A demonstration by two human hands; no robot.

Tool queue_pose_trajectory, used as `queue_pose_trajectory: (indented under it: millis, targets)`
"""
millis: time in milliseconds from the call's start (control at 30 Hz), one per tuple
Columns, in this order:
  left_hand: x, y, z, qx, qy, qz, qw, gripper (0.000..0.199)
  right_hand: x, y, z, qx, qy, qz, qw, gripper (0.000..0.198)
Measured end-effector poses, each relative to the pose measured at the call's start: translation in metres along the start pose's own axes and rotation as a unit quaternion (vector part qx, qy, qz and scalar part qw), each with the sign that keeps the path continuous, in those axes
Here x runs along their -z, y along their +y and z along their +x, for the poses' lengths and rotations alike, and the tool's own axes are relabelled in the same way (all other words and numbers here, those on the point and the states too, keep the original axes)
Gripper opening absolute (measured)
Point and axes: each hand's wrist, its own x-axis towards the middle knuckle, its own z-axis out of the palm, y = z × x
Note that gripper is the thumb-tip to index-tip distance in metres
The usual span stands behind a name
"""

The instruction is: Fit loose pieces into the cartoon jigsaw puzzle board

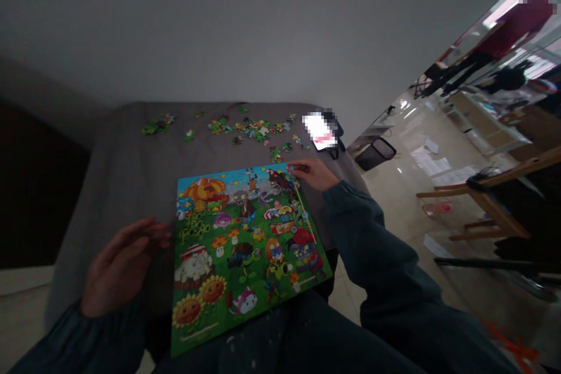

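Note:
A square puzzle board (245, 234) with bright cartoon plants and zombies on a green ground lies tilted, its near edge over my lap and its far edge on the cloth-covered table. At its far right corner my right hand (313, 172) is closed, thumb and fingers pinched on the corner; whether a small piece is also between the fingertips I cannot make out. My left hand (127, 263) is beside the board's left edge, somewhat blurred, fingers stretched out and holding nothing. Loose jigsaw pieces (258, 128) lie scattered beyond the board.
A grey cloth (131, 181) covers the table, which meets a plain wall. A phone with a lit screen (321, 130) rests at the table's far right by a dark object. On the floor to the right stand a dark bin (376, 153) and wooden furniture (473, 198); another person (504, 35) stands farther off.

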Motion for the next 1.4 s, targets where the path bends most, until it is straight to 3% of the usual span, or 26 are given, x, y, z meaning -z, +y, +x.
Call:
queue_pose_trajectory:
  millis: [233, 567, 733, 867, 1067, 1400]
  targets:
    - [0.000, -0.002, 0.001, -0.022, -0.007, 0.032, 0.999, 0.029, -0.006, 0.016, 0.004, -0.008, -0.025, -0.004, 1.000, 0.018]
    - [-0.001, -0.002, 0.001, -0.031, -0.006, 0.067, 0.997, 0.027, -0.001, 0.000, 0.000, 0.026, -0.048, -0.001, 0.999, 0.018]
    - [-0.006, 0.002, -0.001, -0.013, 0.003, 0.051, 0.999, 0.030, 0.001, 0.003, 0.000, -0.001, -0.043, 0.034, 0.998, 0.018]
    - [-0.005, 0.001, -0.001, -0.010, 0.006, 0.046, 0.999, 0.027, 0.001, 0.003, -0.004, -0.028, -0.040, 0.086, 0.995, 0.030]
    - [-0.005, 0.000, -0.001, -0.008, 0.004, 0.047, 0.999, 0.030, -0.001, 0.004, -0.019, -0.061, 0.013, 0.131, 0.989, 0.030]
    - [-0.009, 0.004, -0.004, -0.006, 0.005, 0.047, 0.999, 0.034, -0.025, 0.006, -0.032, -0.091, 0.110, 0.125, 0.982, 0.038]
